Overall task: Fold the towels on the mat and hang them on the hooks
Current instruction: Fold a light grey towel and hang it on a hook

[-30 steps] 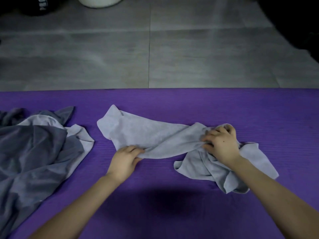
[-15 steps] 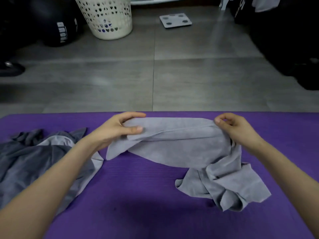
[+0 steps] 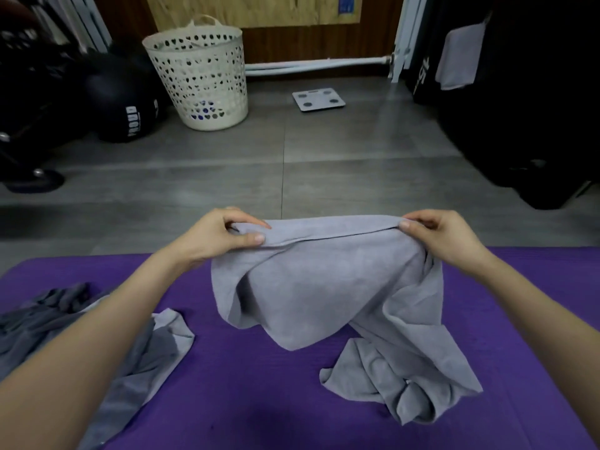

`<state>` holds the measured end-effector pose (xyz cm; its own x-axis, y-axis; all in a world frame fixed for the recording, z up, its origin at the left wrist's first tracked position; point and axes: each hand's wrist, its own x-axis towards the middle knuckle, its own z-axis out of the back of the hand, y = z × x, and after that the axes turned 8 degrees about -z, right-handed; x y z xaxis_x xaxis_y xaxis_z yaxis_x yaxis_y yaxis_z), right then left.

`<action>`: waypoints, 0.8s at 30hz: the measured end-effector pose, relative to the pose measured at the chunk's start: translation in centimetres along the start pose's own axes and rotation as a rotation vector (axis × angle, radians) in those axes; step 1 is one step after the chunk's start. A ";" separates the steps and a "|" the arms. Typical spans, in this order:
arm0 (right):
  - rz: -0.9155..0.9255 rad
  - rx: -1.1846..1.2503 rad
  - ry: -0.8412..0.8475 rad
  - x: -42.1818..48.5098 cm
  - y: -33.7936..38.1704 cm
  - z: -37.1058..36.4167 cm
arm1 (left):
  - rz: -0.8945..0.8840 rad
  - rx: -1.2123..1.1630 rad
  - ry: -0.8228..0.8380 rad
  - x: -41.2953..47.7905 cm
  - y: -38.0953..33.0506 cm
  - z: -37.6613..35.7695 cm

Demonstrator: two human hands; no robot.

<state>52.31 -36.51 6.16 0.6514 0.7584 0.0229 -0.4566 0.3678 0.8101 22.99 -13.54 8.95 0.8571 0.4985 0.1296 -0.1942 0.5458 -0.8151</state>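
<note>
A: Where is the light grey towel [image 3: 324, 287]?

B: Held up over the purple mat [image 3: 259, 401], its top edge stretched level between the two hands. The middle hangs in a loose fold, and the right end trails down and lies crumpled on the mat.

A: How do the hands hold it?

B: The left hand [image 3: 220, 237] pinches the left end of that edge, thumb below and curled fingers on top. The right hand [image 3: 444, 235] pinches the right end in the same way.

A: What else is on the mat?

B: A heap of dark grey towels [image 3: 48, 326] at the left, with a paler one among them.

A: And beyond the mat?

B: Grey floor [image 3: 292, 164], a white basket [image 3: 201, 76] with holes, a flat scale [image 3: 318, 99] near the wall, and another grey towel [image 3: 459, 56] hanging at the far right.
</note>
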 end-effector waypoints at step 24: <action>-0.230 0.369 0.548 -5.2 8.8 1.4 | 0.303 -0.379 0.019 -7.1 -6.6 6.2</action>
<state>45.80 -37.96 13.97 0.2632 0.8809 -0.3934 -0.0444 0.4184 0.9072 15.24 -16.48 16.89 0.7979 0.5830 -0.1530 -0.2522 0.0923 -0.9633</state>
